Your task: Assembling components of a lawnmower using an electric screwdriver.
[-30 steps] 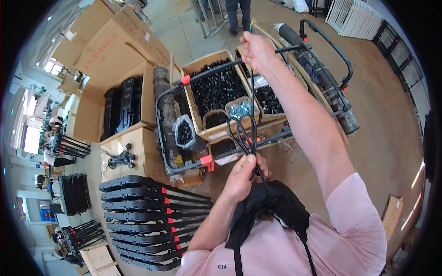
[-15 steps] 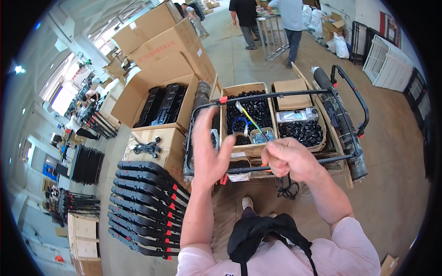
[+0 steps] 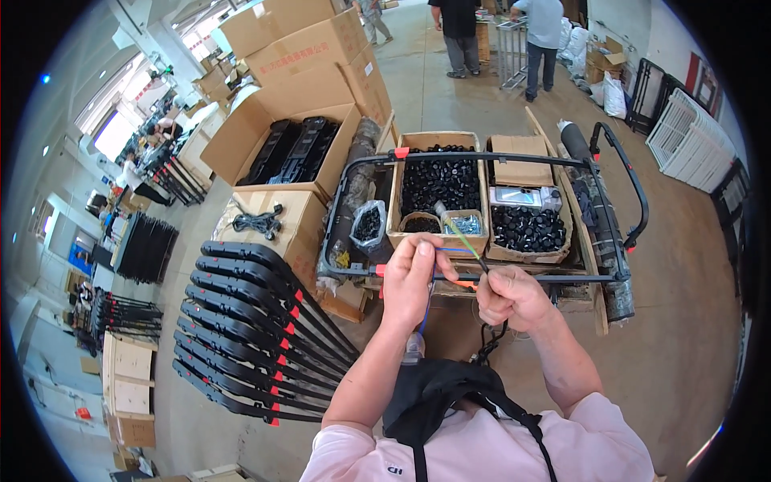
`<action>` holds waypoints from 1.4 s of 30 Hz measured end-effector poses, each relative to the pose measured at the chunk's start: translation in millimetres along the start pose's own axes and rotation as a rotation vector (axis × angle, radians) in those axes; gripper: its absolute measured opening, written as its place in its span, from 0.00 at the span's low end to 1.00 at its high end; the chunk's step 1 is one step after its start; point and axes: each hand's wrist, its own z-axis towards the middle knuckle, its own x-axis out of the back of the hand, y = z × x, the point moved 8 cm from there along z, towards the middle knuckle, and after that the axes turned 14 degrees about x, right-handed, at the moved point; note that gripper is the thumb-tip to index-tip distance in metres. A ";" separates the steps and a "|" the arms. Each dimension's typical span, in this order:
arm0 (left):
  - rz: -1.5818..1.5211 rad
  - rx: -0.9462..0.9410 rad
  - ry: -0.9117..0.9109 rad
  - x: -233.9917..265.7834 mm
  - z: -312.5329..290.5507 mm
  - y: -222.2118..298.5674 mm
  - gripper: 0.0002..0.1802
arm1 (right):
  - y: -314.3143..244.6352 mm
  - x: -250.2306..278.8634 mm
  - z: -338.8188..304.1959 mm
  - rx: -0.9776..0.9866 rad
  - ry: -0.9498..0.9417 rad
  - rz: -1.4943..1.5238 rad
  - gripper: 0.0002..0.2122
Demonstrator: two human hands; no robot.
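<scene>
1. Black cable [image 3: 489,344] is held in the right hand [image 3: 512,296], fingers curled closed around it near its wire end; loops are hung below that grip.
2. Blue wire [image 3: 426,309] is pinched between thumb and fingers of the left hand [image 3: 413,267], no gap seen; its far end is dangled below.
3. Yellow-green wire [image 3: 464,237] is left free, pointed up and away from the right grip (clear sleeve at its tip).
4. Both hands are held close, not touching, by the near rail of the black frame [image 3: 570,279].
5. Black caps [image 3: 442,185] are piled beyond the grip.
</scene>
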 end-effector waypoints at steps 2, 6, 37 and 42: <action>-0.214 0.137 -0.110 3.0 6.4 -5.7 0.14 | 14.0 -0.7 -2.9 -0.025 -0.075 0.027 0.22; -0.340 0.211 -0.173 18.2 -0.2 -7.0 0.15 | 44.1 -0.5 -4.6 -0.111 -0.110 0.105 0.23; -0.221 0.591 0.470 397.2 -23.5 -172.9 0.16 | 408.6 106.5 127.1 -0.590 0.694 -0.394 0.16; 0.034 0.677 0.437 413.4 -2.1 -176.2 0.17 | 427.2 115.1 134.8 -0.565 0.772 -0.362 0.15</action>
